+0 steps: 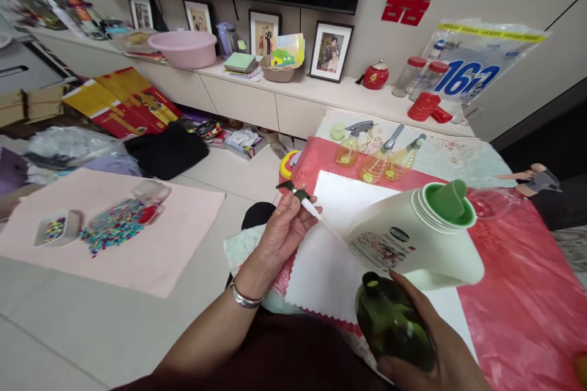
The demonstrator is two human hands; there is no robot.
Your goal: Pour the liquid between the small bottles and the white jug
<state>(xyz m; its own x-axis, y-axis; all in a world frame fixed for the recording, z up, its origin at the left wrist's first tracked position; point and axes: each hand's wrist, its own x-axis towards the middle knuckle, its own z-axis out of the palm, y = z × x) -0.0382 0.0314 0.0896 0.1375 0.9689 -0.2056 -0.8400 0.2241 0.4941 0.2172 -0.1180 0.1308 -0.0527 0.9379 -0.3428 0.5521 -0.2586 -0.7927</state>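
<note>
My left hand (pixel 284 233) is closed on a dark green spray pump head with a white tube (pixel 303 200), lifted above a white cloth (pixel 330 256). My right hand (pixel 440 342) grips a dark green bottle (pixel 392 321) with its neck uncapped, low in the view. Just behind the bottle a large pale green jug (pixel 417 241) with a green spout lies tilted on the cloth. A silver bracelet circles my left wrist.
The cloth lies on a red plastic table cover (pixel 527 299). Three yellow spray bottles (pixel 380 159) lie at its far edge. On the floor to the left a pink mat (pixel 174 238) holds spilled coloured beads (pixel 114 226) and a small tray. A cluttered sideboard (pixel 257 98) runs along the wall.
</note>
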